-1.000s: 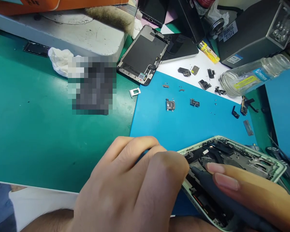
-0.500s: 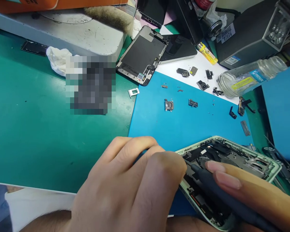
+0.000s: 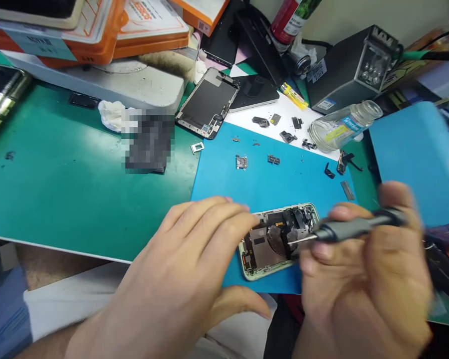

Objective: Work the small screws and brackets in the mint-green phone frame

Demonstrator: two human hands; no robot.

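A pale green phone housing lies on the blue mat, its inner parts exposed. My left hand is open, palm down at the housing's left side. Its fingers stretch out together and the thumb stands apart; a fingertip overlaps the upper left rim, but contact is hard to judge. My right hand grips a grey screwdriver, slightly blurred by motion. The driver's thin tip points left, over the housing. Part of the housing's right end is hidden behind the right hand.
Beyond the housing lie a metal bracket, a small black part and a SIM tray. A detached phone screen, a glass jar and a yellow lighter stand farther back. Orange boxes are stacked at upper left.
The view has pulled back, showing more of the bench. My left hand has uncurled and spread its thumb. My right hand has turned palm up with the screwdriver, and the phone housing lies flatter.
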